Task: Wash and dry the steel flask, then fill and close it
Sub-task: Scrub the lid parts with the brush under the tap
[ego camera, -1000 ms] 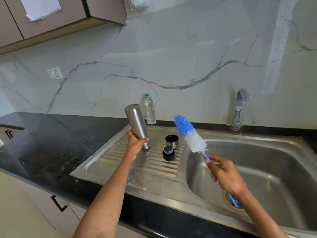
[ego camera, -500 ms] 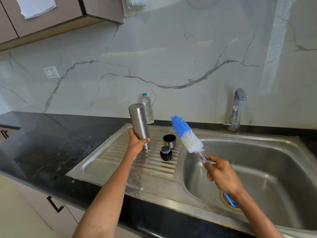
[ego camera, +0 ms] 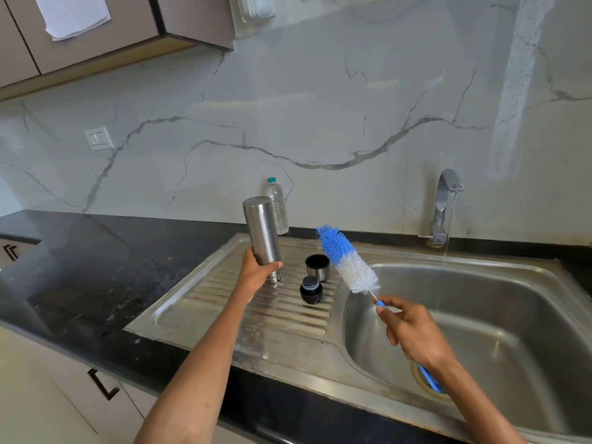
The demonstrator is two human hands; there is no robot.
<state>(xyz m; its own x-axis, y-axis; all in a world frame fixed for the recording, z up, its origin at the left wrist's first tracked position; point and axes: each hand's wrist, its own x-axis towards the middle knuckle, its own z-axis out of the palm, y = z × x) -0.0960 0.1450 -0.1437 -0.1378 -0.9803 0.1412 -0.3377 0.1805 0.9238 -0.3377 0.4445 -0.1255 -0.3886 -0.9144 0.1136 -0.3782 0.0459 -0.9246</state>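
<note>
The steel flask point(ego camera: 262, 233) stands upside down, neck on the ribbed drainboard point(ego camera: 272, 309), and my left hand point(ego camera: 256, 273) grips it near the neck. To its right on the drainboard stand the steel cup lid point(ego camera: 317, 266) and the black stopper point(ego camera: 311, 289). My right hand point(ego camera: 413, 334) holds the blue handle of a bottle brush point(ego camera: 347, 261); its blue and white bristles point up and left above the drainboard's right edge.
A thin stream of water runs from the tap point(ego camera: 443, 203) into the sink basin point(ego camera: 480, 315). A clear plastic bottle point(ego camera: 278, 205) stands against the marble wall behind the flask. Black counter point(ego camera: 80, 267) stretches to the left.
The flask has tipped a little more upright under my left hand. The brush and my right hand have hardly shifted; the view has moved slightly.
</note>
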